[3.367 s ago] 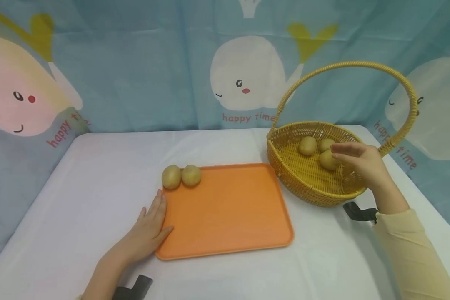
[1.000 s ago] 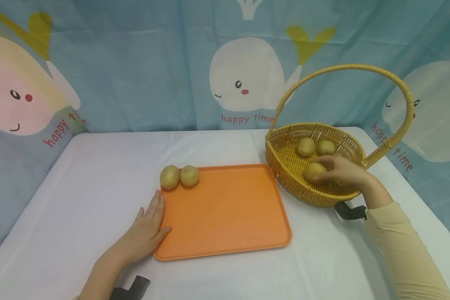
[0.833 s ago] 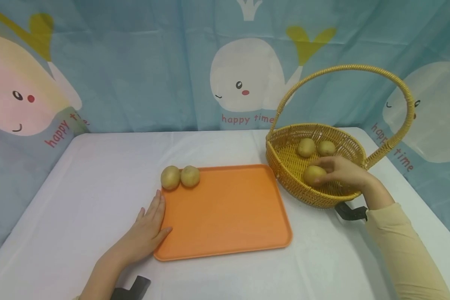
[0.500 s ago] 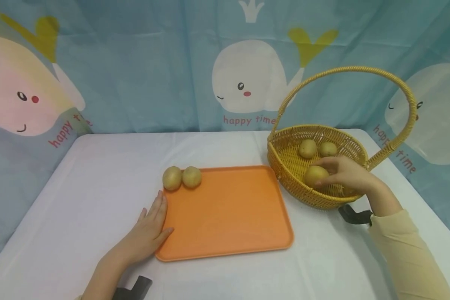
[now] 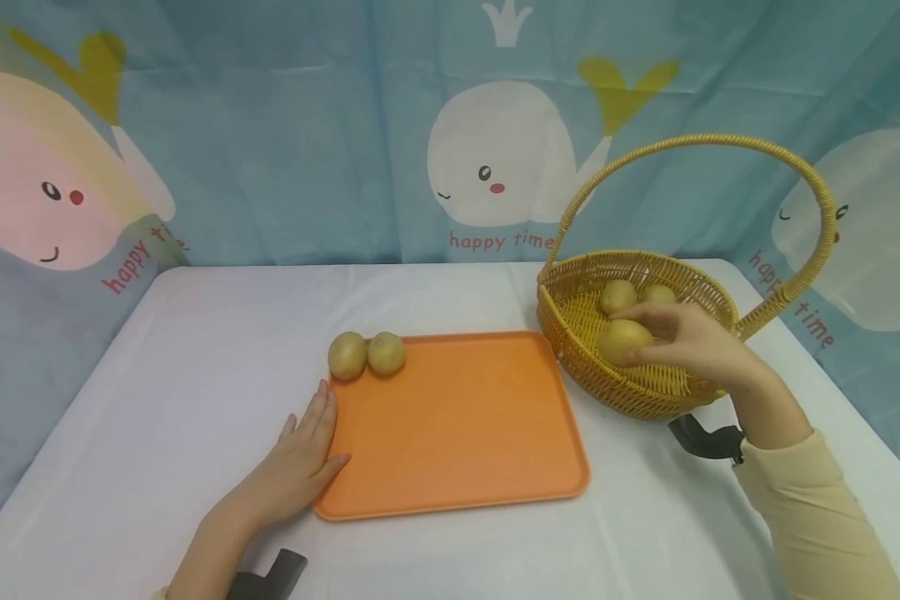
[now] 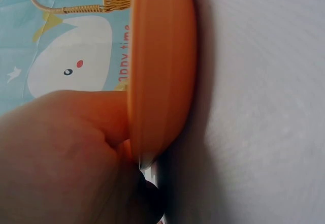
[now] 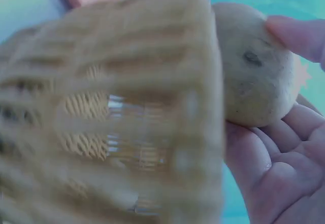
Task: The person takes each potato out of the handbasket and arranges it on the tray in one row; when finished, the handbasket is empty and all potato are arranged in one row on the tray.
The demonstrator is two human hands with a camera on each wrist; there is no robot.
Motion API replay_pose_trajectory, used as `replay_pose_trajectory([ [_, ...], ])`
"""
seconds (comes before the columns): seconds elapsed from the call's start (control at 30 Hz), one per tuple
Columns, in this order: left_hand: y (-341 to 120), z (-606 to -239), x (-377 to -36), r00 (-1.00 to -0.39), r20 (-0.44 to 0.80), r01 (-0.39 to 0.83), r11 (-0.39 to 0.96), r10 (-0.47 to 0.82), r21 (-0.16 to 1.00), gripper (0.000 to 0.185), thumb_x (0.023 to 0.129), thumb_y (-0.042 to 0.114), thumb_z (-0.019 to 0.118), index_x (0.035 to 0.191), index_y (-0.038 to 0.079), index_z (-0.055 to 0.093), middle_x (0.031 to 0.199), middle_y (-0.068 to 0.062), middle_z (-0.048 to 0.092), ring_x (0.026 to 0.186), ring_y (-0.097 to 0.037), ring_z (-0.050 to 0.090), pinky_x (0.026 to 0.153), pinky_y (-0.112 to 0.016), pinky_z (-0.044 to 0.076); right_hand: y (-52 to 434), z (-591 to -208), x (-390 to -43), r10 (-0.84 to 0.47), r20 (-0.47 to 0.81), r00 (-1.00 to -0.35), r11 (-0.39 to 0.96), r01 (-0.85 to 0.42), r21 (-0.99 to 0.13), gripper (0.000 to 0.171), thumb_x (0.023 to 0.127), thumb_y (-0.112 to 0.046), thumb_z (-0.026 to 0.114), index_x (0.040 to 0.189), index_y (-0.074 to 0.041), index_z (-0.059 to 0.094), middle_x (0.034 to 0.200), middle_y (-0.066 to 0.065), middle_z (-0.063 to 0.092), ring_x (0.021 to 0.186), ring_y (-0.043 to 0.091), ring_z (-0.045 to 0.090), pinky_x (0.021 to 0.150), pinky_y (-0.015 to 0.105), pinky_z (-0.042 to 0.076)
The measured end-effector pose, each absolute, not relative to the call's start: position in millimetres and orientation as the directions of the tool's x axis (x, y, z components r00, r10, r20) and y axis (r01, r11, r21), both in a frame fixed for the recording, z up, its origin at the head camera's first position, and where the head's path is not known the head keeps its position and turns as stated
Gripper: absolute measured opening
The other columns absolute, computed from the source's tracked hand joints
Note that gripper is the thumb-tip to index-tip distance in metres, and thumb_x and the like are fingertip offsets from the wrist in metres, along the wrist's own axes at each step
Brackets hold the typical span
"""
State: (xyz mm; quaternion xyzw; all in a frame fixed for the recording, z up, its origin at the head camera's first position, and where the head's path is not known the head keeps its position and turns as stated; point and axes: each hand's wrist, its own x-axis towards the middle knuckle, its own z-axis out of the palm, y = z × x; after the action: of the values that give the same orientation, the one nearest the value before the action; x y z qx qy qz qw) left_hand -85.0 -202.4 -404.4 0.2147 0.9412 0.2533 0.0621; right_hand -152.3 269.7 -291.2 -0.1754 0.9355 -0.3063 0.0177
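The potato (image 5: 619,342) rides higher right of centre, well pinched by its sides in the right hand (image 5: 692,340); probably firm, far side hidden.

Blue cartoon-print curtain (image 5: 307,167), white-covered table (image 5: 195,358)

The person's left hand (image 5: 292,471) lies at the near left with its back upward, fingers straight and pointing toward the far side, thumb spread to the right. The left forearm (image 5: 213,542) slants in from the near edge. Farther off at the right, the right hand (image 5: 697,340) points left, thumb on the near side and fingers on the far side, curved in a grip. A pale sleeve (image 5: 817,517) covers the right forearm, stopping short of the bare right wrist (image 5: 768,408).
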Motion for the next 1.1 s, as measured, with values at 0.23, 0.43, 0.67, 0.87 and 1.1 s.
replay_pose_trajectory([
  [0.23,-203,-405,-84,-0.901,-0.008,0.371,0.778,0.434,0.507,0.075,0.095,0.024,0.054,0.144,-0.014,0.011,0.153,-0.029,0.000,0.141,-0.041,0.004,0.105,-0.066,0.007,251,-292,-152,-0.369,0.122,-0.921,0.650,-0.350,-0.675,0.039,0.080,-0.008,0.072,0.117,0.000,0.063,0.105,0.011,0.064,0.092,0.010,0.048,0.077,0.018,0.042],
  [0.43,-203,-404,-84,-0.902,-0.012,0.364,0.774,0.432,0.518,0.074,0.095,0.023,0.054,0.144,-0.015,0.012,0.153,-0.029,0.000,0.141,-0.041,0.003,0.105,-0.066,0.006,235,-292,-153,-0.358,0.071,-0.931,0.641,-0.300,-0.706,0.041,0.081,-0.010,0.069,0.120,-0.001,0.062,0.108,0.011,0.065,0.095,0.010,0.055,0.083,0.018,0.041],
  [0.67,-203,-403,-84,-0.901,-0.015,0.363,0.775,0.433,0.517,0.074,0.095,0.022,0.054,0.143,-0.016,0.013,0.152,-0.030,0.001,0.140,-0.043,0.004,0.104,-0.067,0.007,215,-298,-159,-0.422,0.102,-0.901,0.544,-0.342,-0.766,0.039,0.080,-0.003,0.067,0.118,0.001,0.063,0.107,0.011,0.067,0.095,0.011,0.060,0.081,0.019,0.047],
  [0.87,-203,-403,-82,-0.902,-0.006,0.369,0.778,0.431,0.509,0.074,0.094,0.021,0.055,0.143,-0.016,0.014,0.152,-0.031,0.003,0.139,-0.044,0.007,0.104,-0.067,0.008,189,-301,-167,-0.437,0.086,-0.895,0.426,-0.291,-0.857,0.041,0.079,-0.002,0.066,0.120,0.003,0.061,0.111,0.013,0.065,0.097,0.014,0.061,0.082,0.022,0.048],
  [1.1,-203,-403,-82,-0.904,-0.020,0.357,0.778,0.428,0.516,0.074,0.095,0.022,0.055,0.144,-0.015,0.013,0.152,-0.030,0.001,0.140,-0.044,0.005,0.105,-0.066,0.007,156,-303,-177,-0.442,0.061,-0.895,0.329,-0.225,-0.917,0.041,0.076,-0.001,0.067,0.117,0.001,0.064,0.108,0.011,0.066,0.091,0.019,0.063,0.078,0.029,0.051],
])
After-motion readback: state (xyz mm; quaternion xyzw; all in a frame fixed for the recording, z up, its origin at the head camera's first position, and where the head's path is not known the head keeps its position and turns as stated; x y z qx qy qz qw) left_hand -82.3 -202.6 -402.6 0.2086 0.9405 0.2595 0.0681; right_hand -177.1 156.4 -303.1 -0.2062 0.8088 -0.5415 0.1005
